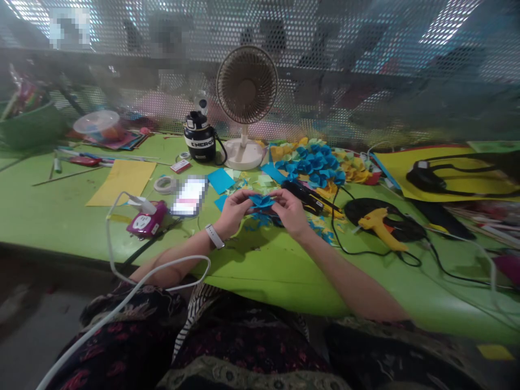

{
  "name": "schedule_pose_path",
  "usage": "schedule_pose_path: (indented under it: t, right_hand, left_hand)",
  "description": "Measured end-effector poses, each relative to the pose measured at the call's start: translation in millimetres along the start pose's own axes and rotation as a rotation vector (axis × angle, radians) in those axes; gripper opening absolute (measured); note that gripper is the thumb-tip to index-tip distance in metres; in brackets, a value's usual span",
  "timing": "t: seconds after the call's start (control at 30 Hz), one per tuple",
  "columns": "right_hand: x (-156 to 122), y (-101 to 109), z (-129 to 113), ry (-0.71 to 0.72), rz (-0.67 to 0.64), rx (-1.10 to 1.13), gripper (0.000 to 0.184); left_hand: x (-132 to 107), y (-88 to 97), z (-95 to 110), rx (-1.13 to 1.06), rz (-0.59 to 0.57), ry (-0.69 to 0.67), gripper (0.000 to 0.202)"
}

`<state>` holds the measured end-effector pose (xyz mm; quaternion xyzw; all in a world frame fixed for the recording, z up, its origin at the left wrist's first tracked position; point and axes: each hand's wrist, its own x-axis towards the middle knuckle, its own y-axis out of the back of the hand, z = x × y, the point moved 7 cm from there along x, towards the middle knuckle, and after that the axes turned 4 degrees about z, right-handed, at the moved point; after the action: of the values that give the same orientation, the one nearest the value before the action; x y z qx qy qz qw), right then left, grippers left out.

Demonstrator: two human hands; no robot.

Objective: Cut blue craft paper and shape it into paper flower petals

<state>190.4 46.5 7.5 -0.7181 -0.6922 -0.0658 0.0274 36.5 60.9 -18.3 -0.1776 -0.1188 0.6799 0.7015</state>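
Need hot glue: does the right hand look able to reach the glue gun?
Probably yes: the right hand, holding blue paper, has only a black cord before the yellow glue gun.

Left hand [233,212] and right hand [290,212] held up close together over bench, just apart, backs upward. Fingers [247,197] of both hands curled inward, pinching at centre. Left forearm [179,260] and right forearm [349,276] bare, angled in from either side, converging. Left wrist [213,235] slightly bent.
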Motion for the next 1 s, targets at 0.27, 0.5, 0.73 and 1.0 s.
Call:
schedule_pose_path:
  t: [0.27,0.5,0.73,1.0]
  right_hand:
    - [-4.2,-1.0,-1.7,-0.056,0.054,0.088,0.016]
    - [-0.8,0.9,10.1,-0.155,0.066,0.193,0.018]
    - [7.0,0.3,28.1,-0.290,0.054,0.266,0.029]
    - [6.8,2.7,26.9,-0.263,0.044,0.154,0.032]
  left_hand:
    - [-4.2,-2.7,0.0,-0.054,-0.004,0.037,0.028]
    - [-4.3,-4.2,3.5,-0.011,-0.016,0.004,0.032]
    - [1.4,-3.3,2.0,0.110,-0.020,0.033,0.038]
    - [6.4,1.4,1.7,0.314,-0.046,-0.068,0.021]
